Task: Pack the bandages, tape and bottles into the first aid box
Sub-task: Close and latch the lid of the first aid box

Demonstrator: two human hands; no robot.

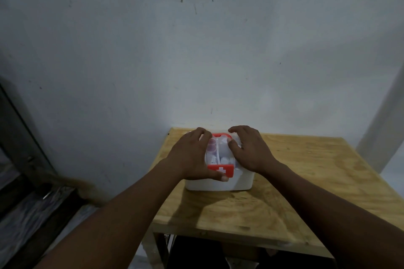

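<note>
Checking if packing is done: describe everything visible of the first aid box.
The first aid box is white plastic, upright on the wooden table. Its see-through lid is on, with a red latch bearing a white cross at the near side. Pale bottles show dimly inside. The left hand grips it across the lid; the right hand rests on top.

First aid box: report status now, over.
Left hand and right hand on top of the white plastic first aid box, left thumb at its red latch. Pale bottles visible inside. No obstruction seen on the plywood table.
</note>
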